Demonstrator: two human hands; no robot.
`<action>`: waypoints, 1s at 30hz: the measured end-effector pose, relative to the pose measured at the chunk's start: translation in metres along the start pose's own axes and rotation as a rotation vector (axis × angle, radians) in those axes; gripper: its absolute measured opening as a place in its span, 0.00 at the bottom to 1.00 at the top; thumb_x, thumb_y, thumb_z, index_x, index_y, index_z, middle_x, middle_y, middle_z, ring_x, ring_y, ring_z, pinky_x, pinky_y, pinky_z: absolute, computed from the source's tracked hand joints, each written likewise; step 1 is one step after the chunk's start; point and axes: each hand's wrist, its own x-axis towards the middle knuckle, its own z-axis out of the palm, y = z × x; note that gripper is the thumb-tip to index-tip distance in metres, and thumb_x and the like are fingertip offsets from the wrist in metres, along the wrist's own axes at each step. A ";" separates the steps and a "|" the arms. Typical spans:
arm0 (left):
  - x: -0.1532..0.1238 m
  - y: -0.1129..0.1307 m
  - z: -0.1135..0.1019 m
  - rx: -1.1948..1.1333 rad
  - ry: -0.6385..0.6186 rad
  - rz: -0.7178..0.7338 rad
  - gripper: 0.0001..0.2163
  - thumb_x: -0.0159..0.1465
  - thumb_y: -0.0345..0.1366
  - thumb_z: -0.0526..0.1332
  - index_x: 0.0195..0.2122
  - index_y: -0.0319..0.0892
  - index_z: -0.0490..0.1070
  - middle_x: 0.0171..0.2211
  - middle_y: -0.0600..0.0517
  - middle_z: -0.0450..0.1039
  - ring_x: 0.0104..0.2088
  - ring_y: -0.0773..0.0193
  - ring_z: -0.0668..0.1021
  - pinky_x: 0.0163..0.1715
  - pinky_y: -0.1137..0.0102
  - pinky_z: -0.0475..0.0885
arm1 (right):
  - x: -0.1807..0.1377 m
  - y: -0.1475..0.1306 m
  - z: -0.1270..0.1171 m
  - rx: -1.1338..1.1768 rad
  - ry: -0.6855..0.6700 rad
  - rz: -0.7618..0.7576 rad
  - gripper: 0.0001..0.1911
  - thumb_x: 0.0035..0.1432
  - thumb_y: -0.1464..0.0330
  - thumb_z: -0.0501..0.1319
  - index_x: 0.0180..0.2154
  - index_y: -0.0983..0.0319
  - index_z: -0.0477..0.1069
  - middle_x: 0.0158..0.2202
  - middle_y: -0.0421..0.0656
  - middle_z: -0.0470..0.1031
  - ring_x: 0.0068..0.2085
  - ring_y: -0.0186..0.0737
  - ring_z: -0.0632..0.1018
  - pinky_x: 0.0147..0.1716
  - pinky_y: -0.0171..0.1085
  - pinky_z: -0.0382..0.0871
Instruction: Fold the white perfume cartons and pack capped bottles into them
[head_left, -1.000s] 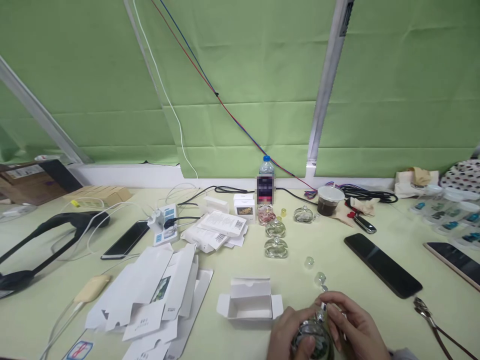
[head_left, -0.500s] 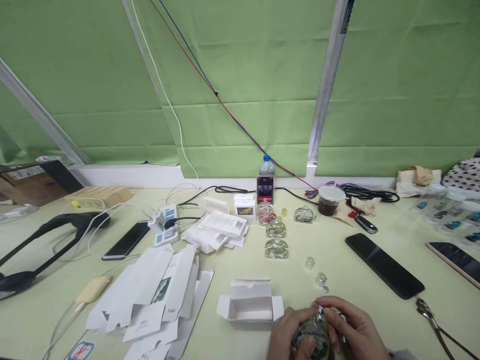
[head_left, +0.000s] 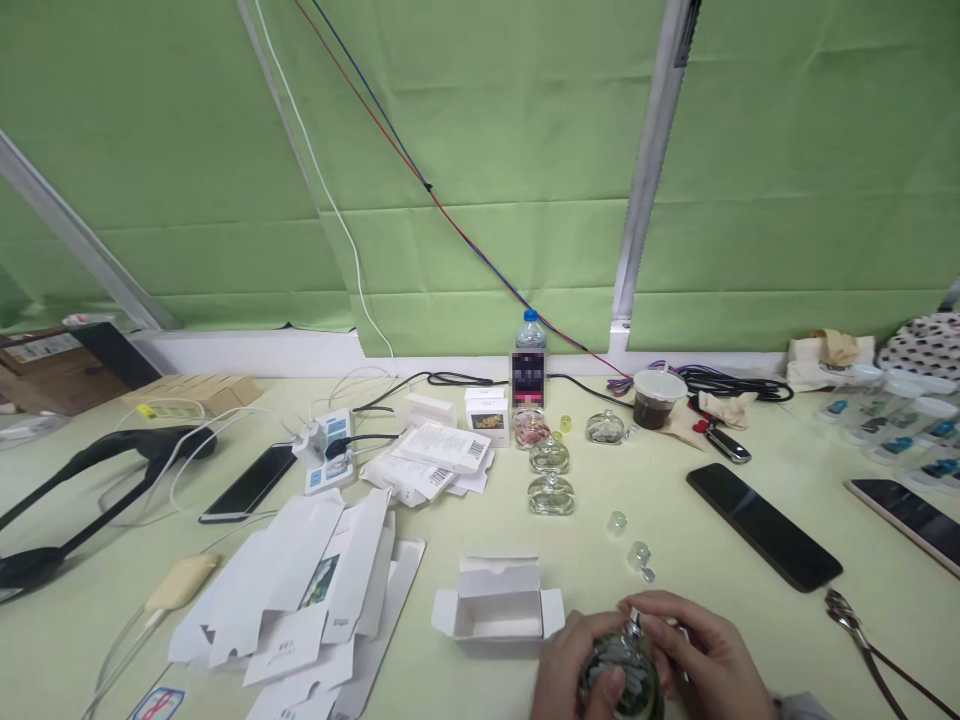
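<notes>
Along the back hung green sheeting (head_left: 480, 120), crossed by one red-and-blue cable (head_left: 480, 249). Before it stretched one pale table (head_left: 465, 530). Front left of middle: one heap of flattened white cartons (head_left: 322, 575), overlapping. Far left: one looped black frame (head_left: 142, 440); behind it, one cardboard box (head_left: 64, 375). Front, right of middle: two bare hands on one glass bottle (head_left: 634, 662), set between them near the lower edge of view; whether it touched the table could not be told. Left hand (head_left: 561, 665): wrapped round the bottle's body, thumb across its front. Right hand (head_left: 705, 645): thumb and fingers pinching the bottle's metal neck (head_left: 635, 620). Right of the hands, well apart: one black phone (head_left: 763, 527), lying flat. Left, just beside the left hand: one open white box (head_left: 499, 612), flaps spread. Back right: one lidded cup (head_left: 660, 400) of dark drink. Middle, in a row: two clear bottles (head_left: 551, 495) before one pink bottle (head_left: 530, 428). Smallest, between these and the hands: loose pale caps (head_left: 617, 523), set apart on the table.
</notes>
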 end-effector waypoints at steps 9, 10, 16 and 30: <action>0.001 0.000 0.000 0.001 -0.008 -0.006 0.24 0.62 0.57 0.53 0.46 0.44 0.75 0.35 0.46 0.77 0.37 0.56 0.77 0.38 0.67 0.73 | -0.002 -0.002 -0.001 -0.184 0.038 -0.125 0.10 0.48 0.58 0.68 0.31 0.56 0.83 0.34 0.45 0.82 0.20 0.36 0.74 0.20 0.33 0.72; 0.001 -0.001 0.000 0.004 -0.017 -0.012 0.24 0.62 0.57 0.53 0.46 0.44 0.75 0.36 0.46 0.77 0.37 0.56 0.77 0.38 0.67 0.73 | -0.002 -0.002 -0.001 -0.199 0.038 -0.132 0.11 0.49 0.58 0.68 0.31 0.56 0.83 0.35 0.45 0.82 0.20 0.36 0.74 0.19 0.33 0.72; 0.000 -0.005 0.001 0.018 -0.014 -0.012 0.22 0.62 0.55 0.54 0.47 0.45 0.74 0.37 0.46 0.77 0.38 0.56 0.77 0.37 0.68 0.71 | -0.001 -0.001 0.001 -0.216 0.066 -0.145 0.10 0.49 0.59 0.68 0.33 0.56 0.83 0.30 0.42 0.82 0.18 0.34 0.73 0.20 0.32 0.71; -0.001 -0.001 -0.001 -0.036 -0.011 0.008 0.24 0.61 0.57 0.54 0.46 0.43 0.74 0.36 0.46 0.76 0.37 0.56 0.77 0.38 0.68 0.72 | -0.005 -0.007 0.001 -0.123 -0.013 -0.115 0.07 0.50 0.61 0.69 0.30 0.56 0.82 0.29 0.41 0.80 0.20 0.34 0.73 0.22 0.32 0.71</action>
